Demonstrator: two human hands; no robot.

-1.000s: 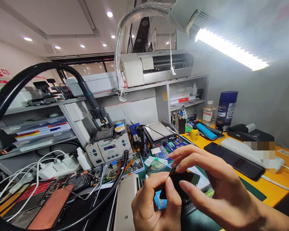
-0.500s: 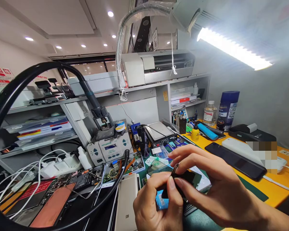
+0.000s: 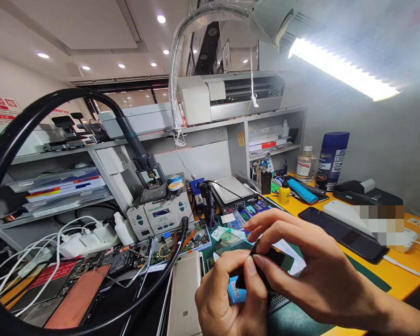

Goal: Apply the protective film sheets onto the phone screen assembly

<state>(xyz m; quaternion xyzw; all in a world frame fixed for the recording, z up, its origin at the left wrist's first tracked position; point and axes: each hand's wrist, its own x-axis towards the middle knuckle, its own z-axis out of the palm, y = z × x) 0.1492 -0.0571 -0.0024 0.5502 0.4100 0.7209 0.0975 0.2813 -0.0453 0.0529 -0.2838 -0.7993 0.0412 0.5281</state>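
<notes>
Both hands are together over the green mat [image 3: 294, 322] at lower right. My left hand [image 3: 227, 291] pinches a small flat black glossy piece [image 3: 279, 259] between thumb and index finger at its left end. My right hand [image 3: 308, 261] has thumb and index finger closed on the same piece, near the left fingertips; its other fingers are raised. The piece is tilted and partly covered by fingers, so its exact kind is unclear. Under the hands is a blue packet [image 3: 235, 295]. A gold phone [image 3: 185, 298] with an MI logo lies left of my left hand.
A grey soldering station [image 3: 159, 218] stands behind a tray of small parts [image 3: 192, 249]. A black cable [image 3: 7, 140] loops across the left. To the right are a black phone [image 3: 343, 233], a yellow bottle [image 3: 284, 193] and a spray can [image 3: 332, 161]. A lit lamp [image 3: 343, 70] hangs above.
My right thumb has moved left along the black piece, closing in beside the left fingertips. The piece has tilted slightly. The view has shifted a little; the bench things stay put.
</notes>
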